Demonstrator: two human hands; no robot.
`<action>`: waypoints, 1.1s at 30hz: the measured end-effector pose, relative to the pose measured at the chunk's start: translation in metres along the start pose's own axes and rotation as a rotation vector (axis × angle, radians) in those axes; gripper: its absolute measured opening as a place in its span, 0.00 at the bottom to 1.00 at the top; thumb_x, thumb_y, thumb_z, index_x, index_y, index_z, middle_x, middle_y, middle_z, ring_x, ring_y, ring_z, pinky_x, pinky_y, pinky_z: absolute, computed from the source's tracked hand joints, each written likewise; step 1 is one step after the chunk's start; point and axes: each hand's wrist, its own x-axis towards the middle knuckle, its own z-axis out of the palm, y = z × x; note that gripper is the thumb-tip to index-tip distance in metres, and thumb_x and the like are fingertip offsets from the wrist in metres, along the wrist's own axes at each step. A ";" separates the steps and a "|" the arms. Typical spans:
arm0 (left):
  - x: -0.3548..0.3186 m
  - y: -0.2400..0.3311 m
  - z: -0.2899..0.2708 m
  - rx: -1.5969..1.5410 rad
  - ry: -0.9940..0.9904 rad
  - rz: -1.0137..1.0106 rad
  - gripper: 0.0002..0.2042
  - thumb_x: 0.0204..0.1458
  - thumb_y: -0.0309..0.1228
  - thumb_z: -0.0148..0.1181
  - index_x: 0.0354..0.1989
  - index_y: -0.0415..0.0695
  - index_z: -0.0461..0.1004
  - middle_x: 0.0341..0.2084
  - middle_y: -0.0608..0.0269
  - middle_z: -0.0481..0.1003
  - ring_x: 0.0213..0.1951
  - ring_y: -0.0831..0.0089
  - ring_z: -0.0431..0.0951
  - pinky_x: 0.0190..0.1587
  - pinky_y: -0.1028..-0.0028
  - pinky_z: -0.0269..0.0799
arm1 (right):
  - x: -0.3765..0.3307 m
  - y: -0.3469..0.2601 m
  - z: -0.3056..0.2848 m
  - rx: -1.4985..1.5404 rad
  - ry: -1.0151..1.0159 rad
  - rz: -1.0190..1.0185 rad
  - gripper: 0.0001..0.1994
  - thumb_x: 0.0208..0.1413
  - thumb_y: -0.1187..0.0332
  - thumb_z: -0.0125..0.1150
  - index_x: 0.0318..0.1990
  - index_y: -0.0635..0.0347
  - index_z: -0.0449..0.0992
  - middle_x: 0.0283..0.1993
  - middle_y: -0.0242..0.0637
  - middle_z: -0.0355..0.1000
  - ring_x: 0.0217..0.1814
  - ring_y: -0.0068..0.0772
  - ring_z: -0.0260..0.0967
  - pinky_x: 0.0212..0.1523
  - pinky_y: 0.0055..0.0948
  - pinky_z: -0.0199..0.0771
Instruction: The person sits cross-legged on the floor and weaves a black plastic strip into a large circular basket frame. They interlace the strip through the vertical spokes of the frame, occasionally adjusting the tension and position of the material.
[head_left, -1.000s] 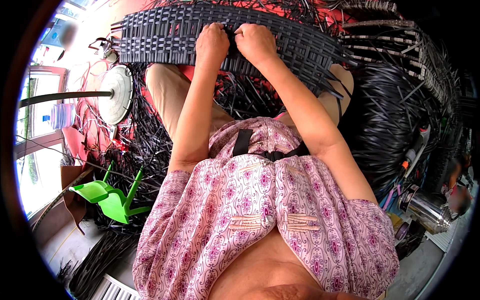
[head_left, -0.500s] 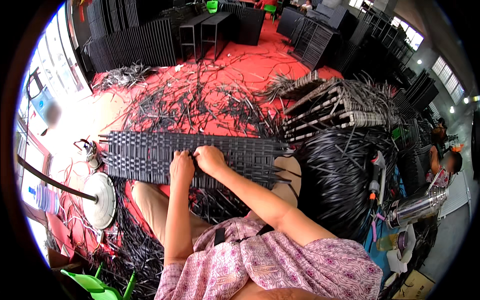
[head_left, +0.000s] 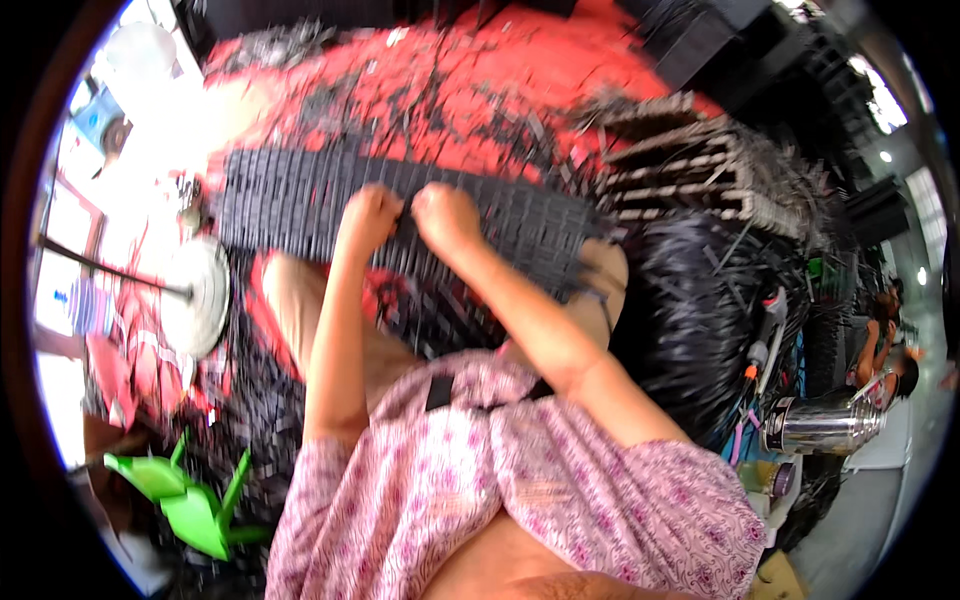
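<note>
A long black woven panel (head_left: 290, 205) lies across my knees, its right end lower than its left. My left hand (head_left: 368, 220) is closed in a fist over the middle of it. Just beside, my right hand (head_left: 447, 220) is closed as well, a small gap apart. A short dark bit of black strip (head_left: 405, 213) shows between the two fists; the fingertips and most of what they pinch are hidden and blurred.
Right of my knee is a big bundle of black strips (head_left: 690, 310), with woven frames (head_left: 700, 170) behind. A steel flask (head_left: 815, 427) stands at right, near a co-worker (head_left: 880, 355). Left are a round white base (head_left: 197, 300) with a pole and a green plastic stool (head_left: 195, 510).
My view has tipped downward, so the panel and hands sit higher in the picture. The panel now slants more, right end down. My fists have drawn slightly apart, still closed.
</note>
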 end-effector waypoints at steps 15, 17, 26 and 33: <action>-0.021 0.021 -0.120 -0.223 0.380 -0.162 0.12 0.58 0.33 0.61 0.37 0.34 0.78 0.25 0.63 0.78 0.24 0.80 0.78 0.28 0.77 0.72 | -0.004 -0.031 -0.010 0.410 0.081 -0.391 0.16 0.50 0.69 0.66 0.48 0.59 0.76 0.43 0.41 0.77 0.48 0.46 0.74 0.48 0.40 0.75; -0.023 0.046 -0.117 -0.193 0.346 -0.104 0.11 0.58 0.33 0.61 0.39 0.36 0.78 0.25 0.66 0.77 0.25 0.82 0.76 0.29 0.79 0.72 | 0.006 -0.044 -0.012 0.482 0.083 -0.484 0.17 0.52 0.67 0.66 0.49 0.60 0.76 0.43 0.42 0.77 0.48 0.46 0.75 0.48 0.40 0.75; -0.004 0.036 -0.071 -0.489 0.325 -0.041 0.10 0.57 0.32 0.61 0.40 0.38 0.80 0.23 0.65 0.79 0.24 0.80 0.78 0.30 0.79 0.73 | 0.014 -0.031 -0.022 0.942 -0.179 -0.103 0.11 0.61 0.64 0.61 0.39 0.63 0.83 0.31 0.26 0.77 0.31 0.14 0.68 0.36 0.17 0.71; -0.014 0.001 -0.010 0.426 0.287 -0.051 0.13 0.49 0.36 0.66 0.40 0.43 0.81 0.37 0.53 0.80 0.41 0.54 0.80 0.45 0.61 0.75 | 0.005 -0.013 -0.015 0.877 -0.124 0.041 0.12 0.57 0.64 0.64 0.34 0.65 0.82 0.25 0.27 0.74 0.26 0.17 0.68 0.29 0.21 0.70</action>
